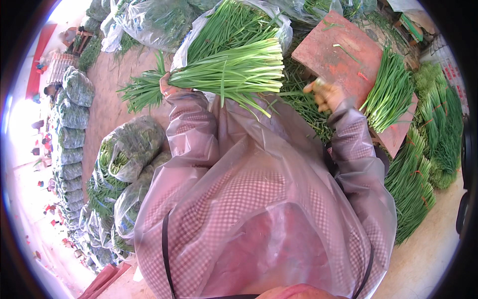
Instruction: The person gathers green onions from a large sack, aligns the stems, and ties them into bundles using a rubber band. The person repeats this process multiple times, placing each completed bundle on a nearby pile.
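My left hand [170,86] grips a bunch of green garlic chives [231,69] near its leafy end, with the pale cut ends pointing right. My right hand [325,95] is raised beside a red board [336,56], fingers curled; a thin green leaf or stalk lies near its fingertips, and whether they pinch it is unclear. Behind the held bunch, an open plastic bag [286,30] is full of loose chives. A separate chive bunch [390,89] rests across the board's right part. A reddish band piece [362,76] lies on the board.
Tied chive bundles [410,179] are stacked at the right. Loose greens [312,116] lie below my right hand. Filled plastic bags [130,145] stand at the left, with a long row of bags [73,138] farther off. More bags [160,26] stand ahead.
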A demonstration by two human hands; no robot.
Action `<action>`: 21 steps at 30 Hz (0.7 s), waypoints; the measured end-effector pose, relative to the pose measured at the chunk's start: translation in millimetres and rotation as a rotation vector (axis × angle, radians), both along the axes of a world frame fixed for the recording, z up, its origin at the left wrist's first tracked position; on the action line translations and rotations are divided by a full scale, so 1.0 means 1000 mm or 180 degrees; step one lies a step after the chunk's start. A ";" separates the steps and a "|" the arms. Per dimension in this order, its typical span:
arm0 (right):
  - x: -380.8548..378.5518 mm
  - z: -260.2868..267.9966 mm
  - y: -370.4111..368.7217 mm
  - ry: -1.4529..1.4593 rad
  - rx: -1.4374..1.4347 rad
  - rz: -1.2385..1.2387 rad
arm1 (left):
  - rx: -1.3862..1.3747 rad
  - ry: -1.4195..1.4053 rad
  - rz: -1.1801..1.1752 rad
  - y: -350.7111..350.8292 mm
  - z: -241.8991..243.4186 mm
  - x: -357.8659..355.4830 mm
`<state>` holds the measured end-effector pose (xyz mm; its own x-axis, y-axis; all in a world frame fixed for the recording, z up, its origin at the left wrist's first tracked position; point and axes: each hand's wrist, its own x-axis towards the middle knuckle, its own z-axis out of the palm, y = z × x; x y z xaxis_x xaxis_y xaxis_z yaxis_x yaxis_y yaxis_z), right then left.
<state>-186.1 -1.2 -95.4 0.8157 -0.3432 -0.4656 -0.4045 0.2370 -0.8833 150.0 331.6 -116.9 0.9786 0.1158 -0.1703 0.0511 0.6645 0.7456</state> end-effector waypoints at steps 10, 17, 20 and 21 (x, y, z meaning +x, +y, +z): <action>0.046 0.062 0.070 -0.1944 -0.2300 0.0138 | 0.1421 -0.0966 0.0331 -0.007 -0.005 0.000; 0.117 0.094 0.099 -0.2130 -0.3223 0.0846 | 0.3477 -0.2540 0.1241 -0.015 0.009 -0.011; 0.110 0.089 0.075 -0.2105 0.0336 0.0559 | 0.3241 -0.1924 0.0755 -0.009 0.003 -0.008; 0.101 0.090 0.061 -0.2682 0.1505 0.0576 | 0.3277 -0.1835 0.0782 -0.006 -0.001 -0.006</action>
